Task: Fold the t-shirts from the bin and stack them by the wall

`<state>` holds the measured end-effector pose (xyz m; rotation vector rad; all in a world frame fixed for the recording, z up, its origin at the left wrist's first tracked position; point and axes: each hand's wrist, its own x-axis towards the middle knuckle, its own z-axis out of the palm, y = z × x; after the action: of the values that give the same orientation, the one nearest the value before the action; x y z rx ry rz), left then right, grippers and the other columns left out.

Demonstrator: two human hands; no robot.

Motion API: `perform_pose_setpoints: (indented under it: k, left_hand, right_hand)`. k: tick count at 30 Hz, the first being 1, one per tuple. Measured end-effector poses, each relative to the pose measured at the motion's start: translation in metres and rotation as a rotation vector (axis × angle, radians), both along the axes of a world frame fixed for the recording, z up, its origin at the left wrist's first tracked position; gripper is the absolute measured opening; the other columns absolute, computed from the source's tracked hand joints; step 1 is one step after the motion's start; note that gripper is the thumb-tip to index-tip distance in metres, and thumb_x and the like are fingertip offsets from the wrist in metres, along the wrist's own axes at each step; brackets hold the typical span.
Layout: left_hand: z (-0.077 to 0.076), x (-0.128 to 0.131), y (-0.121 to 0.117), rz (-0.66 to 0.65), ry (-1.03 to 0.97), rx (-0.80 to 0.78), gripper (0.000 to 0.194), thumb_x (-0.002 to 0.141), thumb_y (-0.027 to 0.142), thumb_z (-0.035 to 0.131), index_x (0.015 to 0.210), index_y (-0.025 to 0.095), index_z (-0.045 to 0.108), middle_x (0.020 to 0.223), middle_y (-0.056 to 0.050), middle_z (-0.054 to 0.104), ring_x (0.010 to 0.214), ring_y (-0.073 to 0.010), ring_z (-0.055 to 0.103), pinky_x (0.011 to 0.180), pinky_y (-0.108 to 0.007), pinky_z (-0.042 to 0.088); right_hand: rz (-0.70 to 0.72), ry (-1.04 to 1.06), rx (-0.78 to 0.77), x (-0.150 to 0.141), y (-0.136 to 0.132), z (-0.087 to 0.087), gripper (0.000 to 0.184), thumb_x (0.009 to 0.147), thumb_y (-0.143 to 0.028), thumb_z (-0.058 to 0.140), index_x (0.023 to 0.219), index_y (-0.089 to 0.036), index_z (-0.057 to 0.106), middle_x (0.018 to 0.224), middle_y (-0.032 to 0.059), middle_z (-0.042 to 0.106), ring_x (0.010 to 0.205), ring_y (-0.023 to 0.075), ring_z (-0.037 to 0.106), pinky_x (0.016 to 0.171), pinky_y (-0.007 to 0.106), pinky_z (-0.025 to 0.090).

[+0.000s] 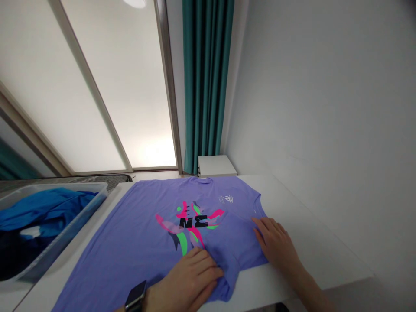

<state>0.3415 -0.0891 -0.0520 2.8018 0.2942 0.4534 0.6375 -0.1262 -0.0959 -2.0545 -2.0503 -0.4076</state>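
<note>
A purple T-shirt [136,229] lies spread out on the white table, its neckline at the far side. Its front carries a bright pink, green and black print, plus a small white logo. My left hand [191,275], with a watch on the wrist, rests over the near side of the shirt. The thumb and index finger look pressed together at the cloth near a sleeve, with the fingertips partly hidden. On the right, my right hand [276,242] touches the shirt's edge near the other opening. Its fingers are stretched out and lie on the fabric.
A translucent plastic bin [74,221] holding blue and dark clothes [48,208] stands at the left. Behind the white table [312,242] is a small white cabinet [216,164] beneath a green curtain [208,86]. A grey wall [318,108] runs along the right.
</note>
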Motion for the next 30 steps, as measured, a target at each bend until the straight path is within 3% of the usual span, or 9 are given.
perform_pose_setpoints:
  k: [2, 5, 12, 15, 17, 19, 22, 25, 30]
  left_hand:
    - [0.011, 0.006, 0.003, -0.067, 0.028, 0.043, 0.035, 0.097, 0.024, 0.047, 0.131, 0.019, 0.049, 0.123, -0.007, 0.064, 0.112, -0.0212, 0.057, 0.102, -0.036, 0.040]
    - [0.020, 0.012, 0.007, -0.230, 0.134, 0.080, 0.049, 0.100, 0.034, 0.044, 0.144, 0.014, 0.038, 0.146, -0.010, 0.049, 0.132, -0.0229, 0.045, 0.114, -0.039, 0.031]
    - [0.008, -0.009, 0.022, -0.279, 0.248, -0.034, 0.056, 0.097, 0.039, 0.047, 0.149, 0.022, 0.035, 0.153, -0.007, 0.039, 0.140, -0.0226, 0.037, 0.118, -0.041, 0.024]
    - [0.009, -0.015, 0.025, -0.296, 0.274, -0.091, 0.059, 0.095, 0.044, 0.051, 0.150, 0.031, 0.033, 0.158, -0.004, 0.031, 0.143, -0.0259, 0.033, 0.119, -0.046, 0.022]
    - [0.009, -0.015, 0.025, -0.305, 0.241, -0.122, 0.057, 0.093, 0.043, 0.054, 0.147, 0.032, 0.037, 0.156, -0.004, 0.035, 0.141, -0.0271, 0.035, 0.118, -0.048, 0.022]
    - [0.008, -0.014, 0.025, -0.265, 0.161, -0.138, 0.049, 0.094, 0.036, 0.052, 0.142, 0.030, 0.044, 0.146, -0.006, 0.049, 0.135, -0.0252, 0.044, 0.116, -0.045, 0.027]
    - [-0.001, -0.012, 0.029, -0.051, 0.049, -0.112, 0.039, 0.096, 0.020, 0.042, 0.134, 0.025, 0.050, 0.128, -0.008, 0.062, 0.120, -0.0206, 0.055, 0.109, -0.039, 0.038]
    - [-0.013, -0.014, 0.039, 0.132, 0.053, -0.043, 0.043, 0.095, 0.015, 0.039, 0.137, 0.022, 0.047, 0.134, -0.009, 0.058, 0.124, -0.0208, 0.052, 0.108, -0.039, 0.039]
    - [-0.024, -0.024, 0.053, 0.125, 0.167, 0.067, 0.055, 0.095, 0.025, 0.047, 0.148, 0.022, 0.034, 0.149, -0.009, 0.045, 0.137, -0.0242, 0.041, 0.115, -0.045, 0.030]
  right_hand:
    - [0.121, 0.058, 0.049, -0.021, 0.000, 0.003, 0.035, 0.098, -0.022, 0.037, 0.122, -0.017, 0.063, 0.111, 0.0125, 0.069, 0.103, 0.0251, 0.064, 0.092, 0.042, 0.051]
    - [0.286, 0.164, -0.052, -0.046, 0.003, 0.002, 0.038, 0.098, -0.020, 0.036, 0.129, -0.018, 0.059, 0.124, 0.0111, 0.065, 0.113, 0.0213, 0.060, 0.099, 0.039, 0.048]
    - [0.342, 0.205, -0.280, -0.050, 0.005, -0.006, 0.058, 0.098, -0.039, 0.040, 0.152, -0.020, 0.030, 0.158, 0.0091, 0.028, 0.145, 0.0236, 0.024, 0.119, 0.050, 0.019]
    - [0.336, 0.222, -0.338, -0.048, 0.004, -0.003, 0.063, 0.097, -0.045, 0.042, 0.153, -0.020, 0.026, 0.159, 0.0098, 0.023, 0.147, 0.0248, 0.019, 0.120, 0.051, 0.014]
    - [0.326, 0.239, -0.366, -0.048, 0.005, 0.001, 0.064, 0.096, -0.046, 0.042, 0.153, -0.022, 0.026, 0.159, 0.0091, 0.024, 0.147, 0.0247, 0.019, 0.119, 0.051, 0.014]
    - [0.304, 0.242, -0.373, -0.051, 0.007, 0.005, 0.060, 0.096, -0.044, 0.042, 0.151, -0.022, 0.031, 0.158, 0.0081, 0.027, 0.147, 0.0241, 0.021, 0.119, 0.050, 0.016]
    - [0.273, 0.225, -0.313, -0.060, 0.011, 0.009, 0.052, 0.096, -0.031, 0.040, 0.146, -0.018, 0.042, 0.156, 0.0091, 0.034, 0.145, 0.0235, 0.024, 0.119, 0.048, 0.019]
    - [0.299, 0.230, -0.274, -0.073, 0.011, 0.004, 0.054, 0.096, -0.031, 0.041, 0.148, -0.018, 0.040, 0.155, 0.0084, 0.034, 0.145, 0.0231, 0.027, 0.119, 0.046, 0.021]
    - [0.322, 0.234, -0.344, -0.087, 0.008, -0.005, 0.071, 0.093, -0.048, 0.047, 0.154, -0.018, 0.024, 0.161, 0.0083, 0.016, 0.148, 0.0256, 0.015, 0.121, 0.048, 0.010]
